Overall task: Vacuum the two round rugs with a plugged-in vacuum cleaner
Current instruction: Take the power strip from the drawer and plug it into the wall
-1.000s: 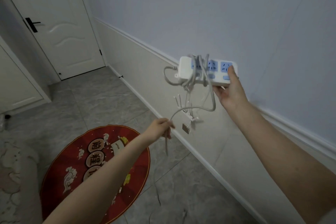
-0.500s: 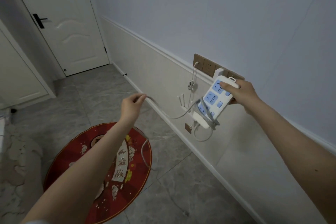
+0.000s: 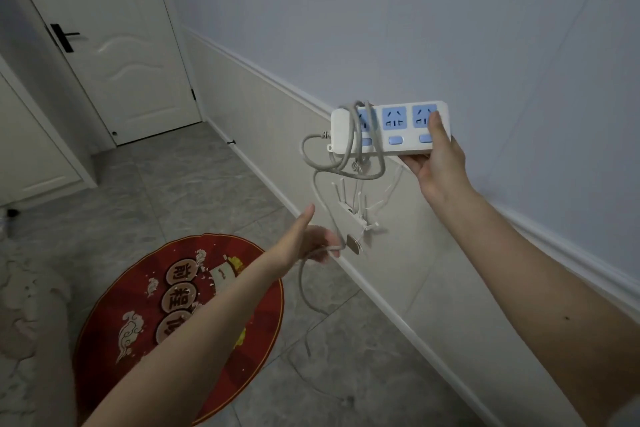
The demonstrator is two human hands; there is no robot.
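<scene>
My right hand (image 3: 437, 159) grips the right end of a white power strip (image 3: 388, 128) with blue sockets, held level in front of the wall. Its grey cord (image 3: 353, 156) is looped round the strip's left end and hangs down. Lower and to the left, my left hand (image 3: 311, 239) holds the hanging part of the cord, thumb up. A round red rug (image 3: 145, 315) with printed characters lies on the tiled floor under my left forearm. A pale patterned rug (image 3: 24, 315) shows at the left edge. No vacuum cleaner is in view.
A white router with antennas (image 3: 353, 215) is fixed low on the wall, beside a small brown plate (image 3: 352, 243). A white door (image 3: 114, 45) with a black handle stands shut at the far end. The skirting runs along the right of the grey tiled floor (image 3: 194, 191).
My right hand has turned the power strip from tilted to level and raised it, covering the wall sockets. My left hand has dropped lower and moved right along the cord.
</scene>
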